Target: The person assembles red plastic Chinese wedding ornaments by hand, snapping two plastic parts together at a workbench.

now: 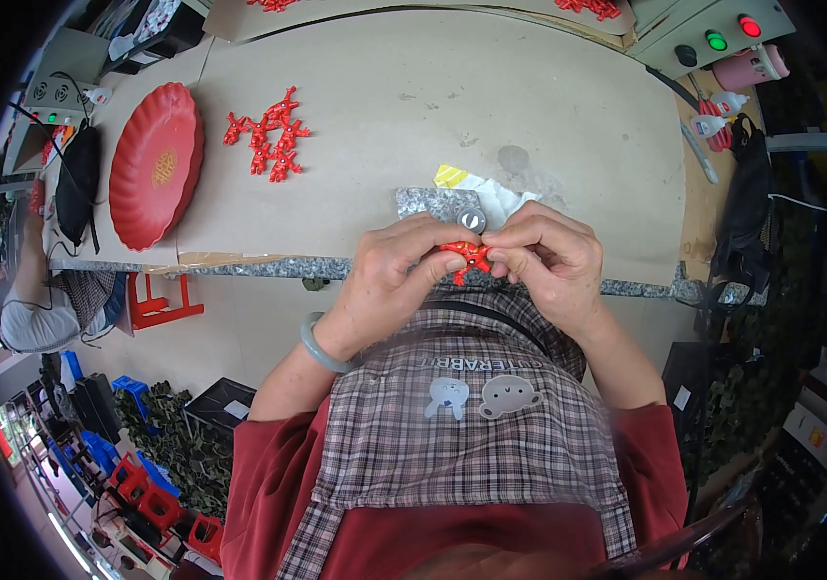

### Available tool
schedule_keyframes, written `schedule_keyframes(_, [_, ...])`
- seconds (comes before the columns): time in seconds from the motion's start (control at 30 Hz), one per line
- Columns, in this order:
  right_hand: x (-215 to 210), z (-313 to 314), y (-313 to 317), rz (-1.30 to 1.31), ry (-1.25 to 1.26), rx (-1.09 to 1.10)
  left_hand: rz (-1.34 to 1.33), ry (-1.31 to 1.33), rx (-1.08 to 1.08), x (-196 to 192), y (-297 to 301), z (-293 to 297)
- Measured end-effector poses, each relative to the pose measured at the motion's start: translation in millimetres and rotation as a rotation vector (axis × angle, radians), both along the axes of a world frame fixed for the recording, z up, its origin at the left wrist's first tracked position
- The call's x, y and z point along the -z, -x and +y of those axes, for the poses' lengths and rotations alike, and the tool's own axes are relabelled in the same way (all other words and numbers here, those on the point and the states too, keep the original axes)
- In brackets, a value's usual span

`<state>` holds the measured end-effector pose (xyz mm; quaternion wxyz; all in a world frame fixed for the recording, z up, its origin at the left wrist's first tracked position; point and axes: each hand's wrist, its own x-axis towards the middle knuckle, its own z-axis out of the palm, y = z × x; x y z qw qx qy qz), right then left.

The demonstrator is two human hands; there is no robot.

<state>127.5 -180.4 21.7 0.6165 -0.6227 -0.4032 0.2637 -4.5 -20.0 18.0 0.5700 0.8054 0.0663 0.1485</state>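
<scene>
Just over the table's near edge, a small red figurine (pixel 468 255) with stubby limbs is pinched between my two hands. My left hand (pixel 396 259) grips its left side with thumb and forefinger. The fingertips of my right hand (pixel 551 259) close on its right side, partly covering it. Right behind my fingers stands a small round grey container (pixel 472 220). It is beside a grey speckled piece (pixel 433 201) and a crumpled white tissue (pixel 501 198) with a yellow-striped end. Several similar red figurines (pixel 281 135) lie in a cluster farther left on the table.
A red scalloped tray (pixel 133 208) lies at the table's left. Back right are a control box (pixel 713 34) with lit buttons, a pink cup (pixel 750 66) and small white bottles (pixel 713 124). Another person (pixel 41 309) sits at far left, near a red stool (pixel 164 302).
</scene>
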Motion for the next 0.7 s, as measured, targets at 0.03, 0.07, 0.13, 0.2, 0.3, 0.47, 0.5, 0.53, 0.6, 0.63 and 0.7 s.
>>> schedule_keyframes(0.03, [0.4, 0.0, 0.0, 0.000, 0.000, 0.000, -0.001, 0.000, 0.000, -0.4, -0.2, 0.1])
schedule_keyframes(0.07, [0.8, 0.0, 0.1, 0.004, -0.002, 0.001, 0.000, 0.000, 0.000, -0.6, -0.4, 0.5])
schedule_keyframes(0.13, [1.0, -0.2, 0.1, 0.008, -0.003, 0.003, -0.002, -0.015, 0.008, -0.8, -0.6, 1.3])
schedule_keyframes(0.2, [0.4, 0.0, 0.1, 0.026, -0.001, 0.002, 0.000, -0.014, 0.006, -1.1, -0.5, 1.1])
schedule_keyframes(0.3, [0.1, 0.3, 0.4, 0.041, -0.004, 0.005, -0.001, -0.013, 0.005, -0.7, -0.6, 1.1])
schedule_keyframes(0.47, [0.7, 0.7, -0.2, 0.039, -0.010, 0.000, 0.002, -0.009, 0.007, -1.5, -0.7, 1.2])
schedule_keyframes(0.5, [0.6, 0.8, -0.2, 0.038, -0.012, -0.001, 0.005, -0.009, 0.007, -1.7, -0.7, 1.3])
schedule_keyframes(0.53, [0.8, 0.7, -0.2, 0.038, -0.012, 0.000, 0.008, -0.009, 0.008, -1.8, -0.8, 1.4])
schedule_keyframes(0.6, [1.7, 0.6, -0.3, 0.049, -0.008, -0.003, 0.008, -0.007, 0.008, -0.7, -0.6, 1.5])
schedule_keyframes(0.63, [1.5, 0.9, -0.2, 0.050, -0.008, -0.003, 0.009, -0.005, 0.009, -0.3, -0.4, 1.7])
schedule_keyframes(0.7, [0.9, 1.4, -0.3, 0.058, -0.008, -0.002, 0.017, 0.000, 0.010, -1.2, -0.5, 2.3])
